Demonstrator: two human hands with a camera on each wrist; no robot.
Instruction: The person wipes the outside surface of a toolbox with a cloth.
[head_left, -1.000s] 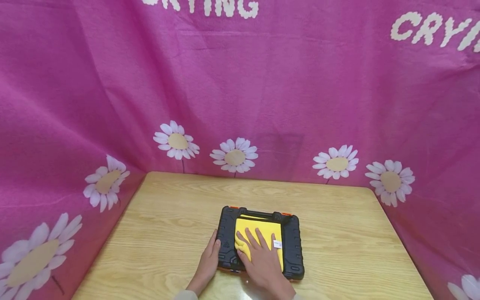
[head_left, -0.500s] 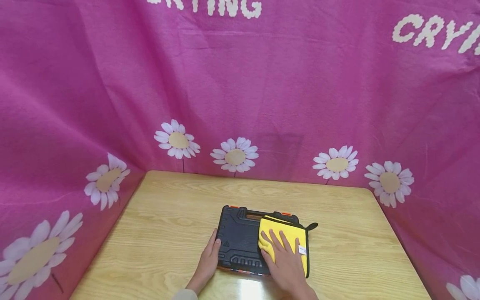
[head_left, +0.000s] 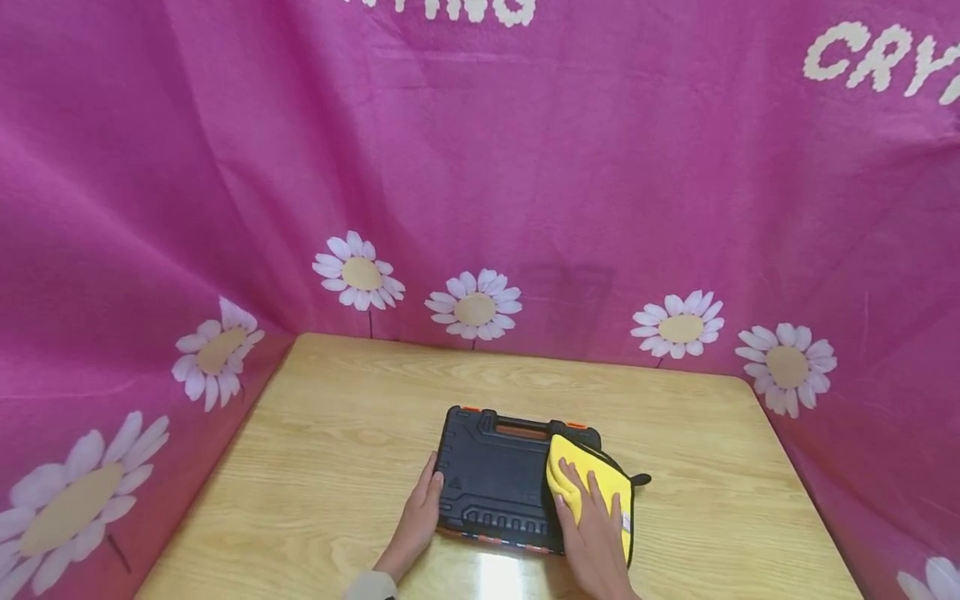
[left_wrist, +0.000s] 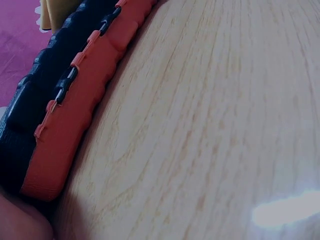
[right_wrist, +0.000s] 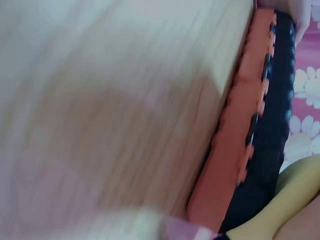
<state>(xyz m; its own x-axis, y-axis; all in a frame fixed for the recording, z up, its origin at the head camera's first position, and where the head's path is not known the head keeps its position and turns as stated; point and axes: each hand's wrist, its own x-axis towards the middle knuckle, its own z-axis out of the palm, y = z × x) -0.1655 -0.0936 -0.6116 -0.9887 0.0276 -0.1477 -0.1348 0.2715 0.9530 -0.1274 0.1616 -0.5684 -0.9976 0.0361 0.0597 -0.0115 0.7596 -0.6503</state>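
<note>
A black tool case (head_left: 491, 479) with an orange underside (left_wrist: 75, 115) lies flat on the wooden table (head_left: 322, 450). My left hand (head_left: 420, 515) rests with straight fingers against the case's left edge. My right hand (head_left: 592, 521) presses flat on a yellow cloth (head_left: 592, 487) with black trim, which hangs over the case's right edge. In the right wrist view the case (right_wrist: 265, 130) and a bit of the yellow cloth (right_wrist: 290, 195) show, blurred.
A pink curtain with white daisies (head_left: 474, 307) and white lettering surrounds the table at the back and on both sides. The table's right corner (head_left: 742, 387) is rounded. A bright glare spot (head_left: 498, 579) lies on the wood near the front edge.
My right hand has slid the yellow cloth from the middle of the case's lid to its right edge. The left hand has stayed at the left edge.
</note>
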